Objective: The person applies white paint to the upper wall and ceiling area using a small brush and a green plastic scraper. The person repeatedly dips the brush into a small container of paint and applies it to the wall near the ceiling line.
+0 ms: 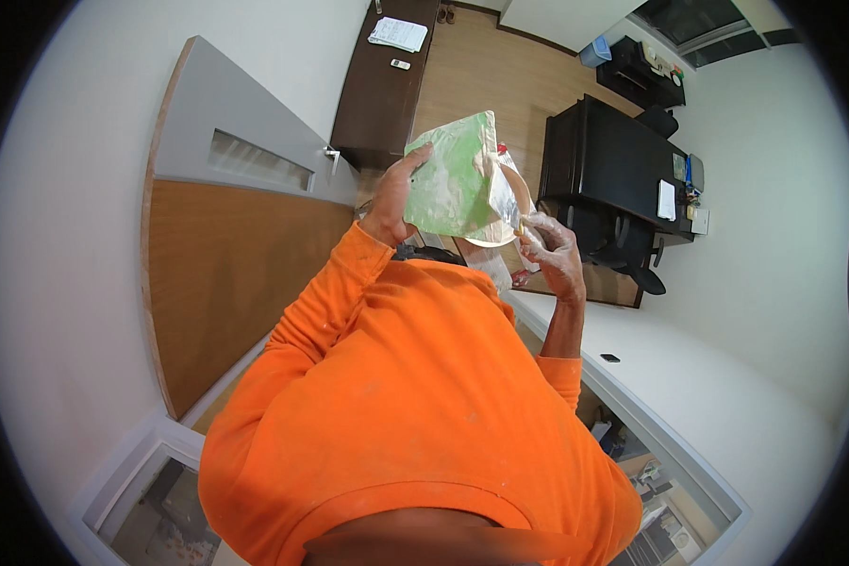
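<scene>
My left hand grips the left edge of a flat green board smeared with whitish filler paste. Held up in front of my chest, the board tilts, with a pale, crusted right edge. My right hand, dusted white, closes on a putty knife. Its broad, coated blade is at the board's right edge; most of the handle is hidden by my fingers. Just behind the blade and board, part of a round cream rim shows, perhaps a bucket; its body is mostly hidden.
A grey and brown door with a lever handle stands at the left. Beyond it is a dark brown table with papers and a remote. To the right are a black desk and black office chairs. A glazed white frame lies low right.
</scene>
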{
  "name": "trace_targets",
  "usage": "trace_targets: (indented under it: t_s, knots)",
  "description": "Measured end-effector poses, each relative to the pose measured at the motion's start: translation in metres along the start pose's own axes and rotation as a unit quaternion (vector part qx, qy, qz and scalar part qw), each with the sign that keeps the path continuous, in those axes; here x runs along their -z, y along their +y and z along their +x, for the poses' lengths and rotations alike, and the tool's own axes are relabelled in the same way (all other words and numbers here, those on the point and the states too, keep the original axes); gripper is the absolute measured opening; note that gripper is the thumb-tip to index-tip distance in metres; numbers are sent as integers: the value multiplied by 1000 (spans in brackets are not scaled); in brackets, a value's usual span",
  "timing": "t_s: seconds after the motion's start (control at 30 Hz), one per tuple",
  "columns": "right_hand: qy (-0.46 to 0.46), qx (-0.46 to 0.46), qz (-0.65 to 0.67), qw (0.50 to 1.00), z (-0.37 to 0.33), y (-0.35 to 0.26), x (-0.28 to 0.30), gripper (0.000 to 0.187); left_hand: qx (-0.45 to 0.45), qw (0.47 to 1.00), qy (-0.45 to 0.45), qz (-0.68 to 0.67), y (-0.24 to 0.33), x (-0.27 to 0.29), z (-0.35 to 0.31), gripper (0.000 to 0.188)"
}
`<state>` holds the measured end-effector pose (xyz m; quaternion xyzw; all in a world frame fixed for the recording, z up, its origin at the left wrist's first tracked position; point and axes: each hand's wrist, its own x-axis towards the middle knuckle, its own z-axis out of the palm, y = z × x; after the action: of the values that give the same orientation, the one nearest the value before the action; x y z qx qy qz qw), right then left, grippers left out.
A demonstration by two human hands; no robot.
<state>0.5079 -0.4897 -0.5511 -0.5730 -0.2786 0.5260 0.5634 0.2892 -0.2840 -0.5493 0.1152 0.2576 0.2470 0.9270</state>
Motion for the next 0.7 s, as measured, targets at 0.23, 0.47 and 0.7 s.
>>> trace_targets:
  t_s: [0.23, 0.47, 0.7]
  knots:
    - [48, -50, -156, 985, -3, -7, 20, 51, -9, 1000, -24, -17, 15, -12, -14, 46]
    - [30, 94, -386, 917, -7, 39, 30, 41, -243, 969, 16, -48, 72, -61, -90, 47]
    - [25, 108, -335, 936, 63, 31, 19, 35, -528, 831, -171, 23, 206, -51, -198, 23]
